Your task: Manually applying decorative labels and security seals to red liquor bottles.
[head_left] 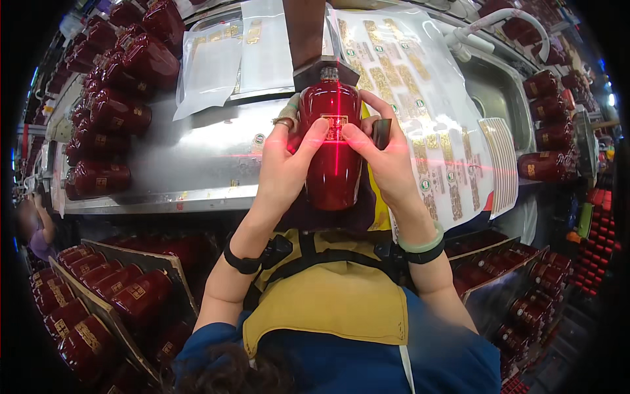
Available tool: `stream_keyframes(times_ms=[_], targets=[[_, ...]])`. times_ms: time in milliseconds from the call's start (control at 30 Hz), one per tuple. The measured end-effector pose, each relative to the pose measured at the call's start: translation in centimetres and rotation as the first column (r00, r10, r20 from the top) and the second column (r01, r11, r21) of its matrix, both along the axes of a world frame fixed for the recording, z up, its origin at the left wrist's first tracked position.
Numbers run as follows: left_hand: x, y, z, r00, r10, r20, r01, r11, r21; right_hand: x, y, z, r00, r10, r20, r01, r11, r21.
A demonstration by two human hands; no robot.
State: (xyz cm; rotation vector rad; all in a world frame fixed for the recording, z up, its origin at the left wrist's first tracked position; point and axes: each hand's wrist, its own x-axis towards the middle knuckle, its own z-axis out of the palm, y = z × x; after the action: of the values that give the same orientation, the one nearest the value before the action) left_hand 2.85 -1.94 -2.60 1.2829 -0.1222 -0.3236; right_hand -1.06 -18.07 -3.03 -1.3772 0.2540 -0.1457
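Observation:
A dark red glossy bottle (333, 174) lies in front of me, its neck pointing away toward a brown metal stand (307, 39). My left hand (289, 141) wraps its left side, and my right hand (386, 144) wraps the right side. Both thumbs press on a small gold label (335, 125) on the bottle's face. Red laser lines cross on the bottle at the label. Finger covers sit on some of my fingers. The fingertips behind the bottle are partly hidden.
Sheets of gold stickers (420, 98) lie right of the bottle, with a striped sheet (499, 164) beside a sink (499, 92). A steel worktop (197, 144) spans the left, edged by red bottles (121, 108). Racks of bottles (141, 292) stand below; another person (46, 223) is far left.

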Motion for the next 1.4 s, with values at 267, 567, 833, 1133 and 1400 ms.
stream_keyframes(times_ms=[267,567,833,1133,1400], targets=[[0.0,0.2,0.3,0.999,-0.013,-0.031,0.011,0.997,-0.08,-0.3,-0.6,0.8,0.999,0.044,-0.003,-0.044,0.999,-0.03],[-0.5,0.6,0.2,0.995,-0.089,0.033,0.089,0.996,0.006,-4.1,0.5,2.7,0.985,-0.017,0.172,0.077,0.935,-0.347],[-0.7,0.5,0.4,0.995,-0.078,0.063,0.079,0.997,-0.018,-4.4,0.8,2.7,0.988,-0.04,0.148,0.106,0.878,-0.466],[-0.7,0.4,0.4,0.997,-0.061,0.056,0.061,0.998,0.007,-4.1,1.0,2.9,0.987,-0.036,0.155,0.106,0.873,-0.475],[-0.8,0.6,0.3,0.995,-0.077,0.063,0.076,0.997,0.015,-4.2,0.7,3.3,0.987,0.003,0.158,0.09,0.812,-0.577]])
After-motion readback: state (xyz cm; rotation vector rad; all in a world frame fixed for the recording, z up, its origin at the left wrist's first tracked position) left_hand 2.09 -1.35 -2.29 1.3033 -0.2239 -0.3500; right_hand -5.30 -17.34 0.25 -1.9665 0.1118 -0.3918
